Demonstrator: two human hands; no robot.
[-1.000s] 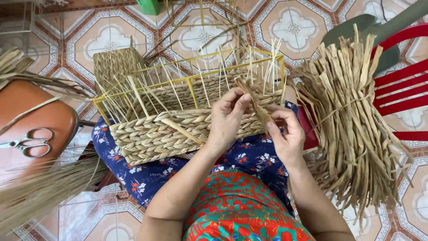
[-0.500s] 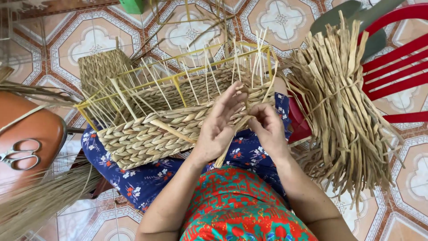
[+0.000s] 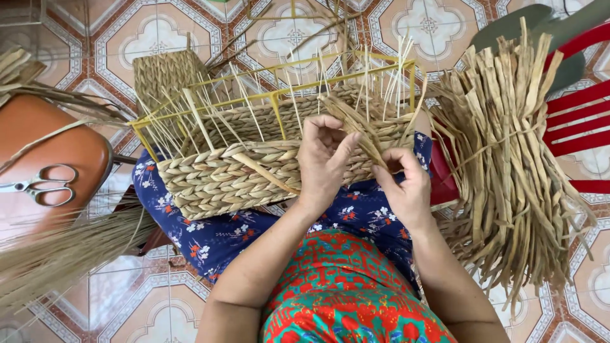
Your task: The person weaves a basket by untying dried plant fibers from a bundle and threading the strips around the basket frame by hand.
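A half-woven straw basket [image 3: 222,174] on a yellow wire frame [image 3: 279,92] rests on my lap, its thin upright stakes sticking out. My left hand [image 3: 324,162] presses on the basket's near wall, fingers curled over the woven rim. My right hand [image 3: 406,181] pinches a dried straw strand [image 3: 356,124] that runs up and left across the rim. Both hands work close together at the basket's right end.
A thick bundle of dried straw [image 3: 508,165] lies over a red plastic chair [image 3: 581,121] at right. Scissors [image 3: 38,185] sit on an orange stool [image 3: 54,165] at left. Loose fine straw [image 3: 57,254] spreads low left. A small woven piece [image 3: 165,73] lies behind on the tiled floor.
The basket has shifted a little on my lap. My right hand has drawn the strand up over the rim while my left hand's fingers moved onto the top edge.
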